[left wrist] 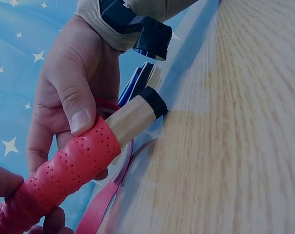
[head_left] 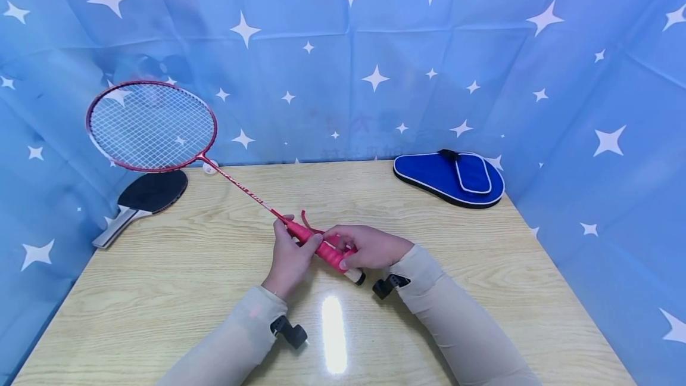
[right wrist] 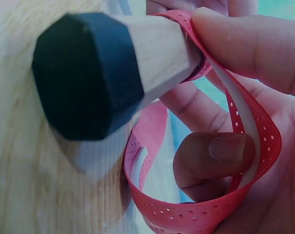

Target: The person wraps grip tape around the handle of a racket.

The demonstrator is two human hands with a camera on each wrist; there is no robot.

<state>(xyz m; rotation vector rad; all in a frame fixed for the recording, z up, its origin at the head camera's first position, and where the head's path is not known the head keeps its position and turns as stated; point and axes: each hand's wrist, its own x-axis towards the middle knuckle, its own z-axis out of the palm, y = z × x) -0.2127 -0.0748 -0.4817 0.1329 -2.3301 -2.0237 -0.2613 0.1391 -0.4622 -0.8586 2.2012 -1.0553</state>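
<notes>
A red badminton racket (head_left: 239, 186) slants over the table, its strung head at the upper left. Red perforated grip tape (left wrist: 71, 168) is wound around most of its handle. Bare wood (left wrist: 132, 119) shows between the wrap and the black butt cap (right wrist: 84, 78). My left hand (head_left: 292, 260) grips the wrapped handle near the shaft. Near the butt, my right hand (head_left: 375, 247) has its thumb on the last turn of tape. A loose length of the tape (right wrist: 186, 209) loops through the right fingers, its pale backing partly showing, and trails behind the handle.
A black table tennis bat (head_left: 154, 191) lies at the table's left edge. Close by, a small white ball (head_left: 210, 168) sits under the racket's throat. A blue bat case (head_left: 429, 174) lies at the back right. Star-patterned blue cloth (head_left: 321, 100) stands around the wooden table (head_left: 177, 290).
</notes>
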